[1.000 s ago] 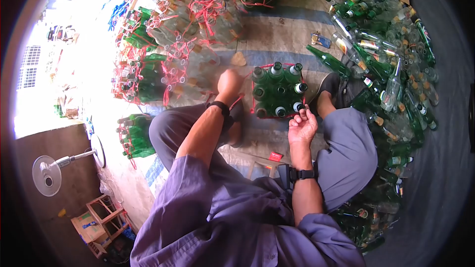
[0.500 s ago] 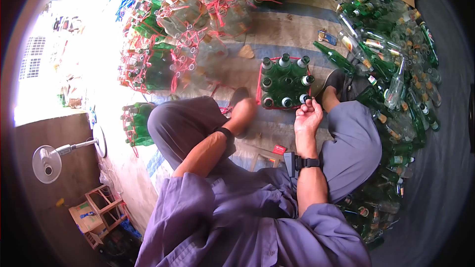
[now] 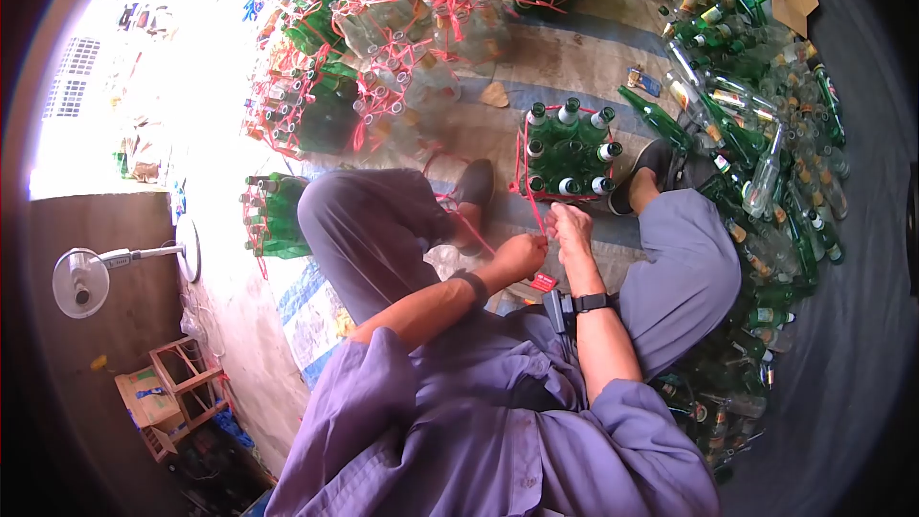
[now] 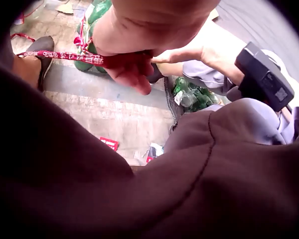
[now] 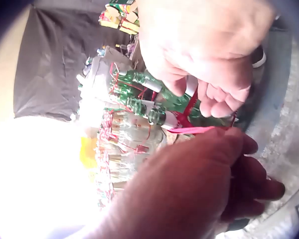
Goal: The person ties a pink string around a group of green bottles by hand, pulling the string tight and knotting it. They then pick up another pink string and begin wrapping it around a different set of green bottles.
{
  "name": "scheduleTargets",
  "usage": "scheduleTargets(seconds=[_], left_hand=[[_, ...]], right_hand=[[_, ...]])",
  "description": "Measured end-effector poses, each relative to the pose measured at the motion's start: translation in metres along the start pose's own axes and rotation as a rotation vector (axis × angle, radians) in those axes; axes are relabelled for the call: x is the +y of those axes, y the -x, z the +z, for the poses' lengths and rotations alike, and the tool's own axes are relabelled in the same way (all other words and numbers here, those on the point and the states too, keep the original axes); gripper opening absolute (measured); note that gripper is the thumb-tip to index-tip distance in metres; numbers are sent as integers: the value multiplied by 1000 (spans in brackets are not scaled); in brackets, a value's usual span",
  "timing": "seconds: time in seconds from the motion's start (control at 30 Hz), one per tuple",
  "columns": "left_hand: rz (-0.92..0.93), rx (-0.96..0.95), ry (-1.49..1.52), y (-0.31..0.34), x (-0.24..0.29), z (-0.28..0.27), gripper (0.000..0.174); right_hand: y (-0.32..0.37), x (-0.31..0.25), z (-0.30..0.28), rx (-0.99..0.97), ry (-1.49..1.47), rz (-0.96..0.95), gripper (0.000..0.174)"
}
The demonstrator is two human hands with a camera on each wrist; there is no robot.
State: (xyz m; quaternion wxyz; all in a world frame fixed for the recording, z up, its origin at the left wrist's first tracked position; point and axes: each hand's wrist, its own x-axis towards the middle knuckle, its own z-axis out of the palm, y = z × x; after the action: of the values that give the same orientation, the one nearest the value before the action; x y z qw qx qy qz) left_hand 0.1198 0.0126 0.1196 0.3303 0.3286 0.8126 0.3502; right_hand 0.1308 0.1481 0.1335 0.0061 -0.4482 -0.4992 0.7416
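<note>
A block of upright green glass bottles (image 3: 567,155), bound round with red plastic ribbon (image 3: 537,213), stands on the floor in front of the person. My left hand (image 3: 520,258) grips the ribbon, which runs taut past the left shoe into the fist; printing shows on this ribbon strip (image 4: 65,56) in the left wrist view. Just beyond, my right hand (image 3: 571,228) has its fingers curled at the near side of the bottles. In the right wrist view, red ribbon passes between that hand's thumb and fingers (image 5: 217,102), above the left hand (image 5: 189,174).
Bundles of clear and green bottles (image 3: 383,57) tied in red ribbon stand at the far left. Loose bottles (image 3: 756,163) are heaped along the right side. Striped sheeting (image 3: 565,57) covers the floor. A fan (image 3: 81,282) and a wooden frame (image 3: 187,383) are at the left.
My left hand has swept down and right, from beside the left shoe to close beside the right hand, drawing ribbon along. The right hand has come back slightly from the bottles' near corner.
</note>
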Motion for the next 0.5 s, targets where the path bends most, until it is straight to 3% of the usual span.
scheduleTargets(seconds=[0.07, 0.1, 0.17, 0.3, 0.33, 0.37, 0.4, 0.47, 0.5], left_hand=[[436, 51, -539, -8, -14, 9, 19], [433, 52, -539, -6, -9, 6, 19], [53, 20, -295, -4, 3, 1, 20], [-139, 16, -135, 1, 14, -18, 21], [-202, 183, -29, 1, 21, -27, 23], [-262, 346, 75, 0, 24, -37, 26], [-259, 338, 69, -6, 23, -44, 26], [-287, 605, 409, -21, 18, -56, 32], [-325, 610, 406, -26, 23, -66, 35]], right_hand=[[2, -1, 1, -90, 76, 1, 24], [5, -4, 4, -165, 29, 13, 23], [11, -9, 10, -224, -44, 55, 21], [0, -1, 9, -230, -29, 52, 20], [-7, 9, 9, -230, -31, 53, 20], [-14, 19, 9, -179, 65, -77, 19], [-18, 25, 9, -122, 158, -205, 19], [-15, 25, 12, -61, 194, -119, 19], [-14, 25, 16, -61, 288, -92, 18]])
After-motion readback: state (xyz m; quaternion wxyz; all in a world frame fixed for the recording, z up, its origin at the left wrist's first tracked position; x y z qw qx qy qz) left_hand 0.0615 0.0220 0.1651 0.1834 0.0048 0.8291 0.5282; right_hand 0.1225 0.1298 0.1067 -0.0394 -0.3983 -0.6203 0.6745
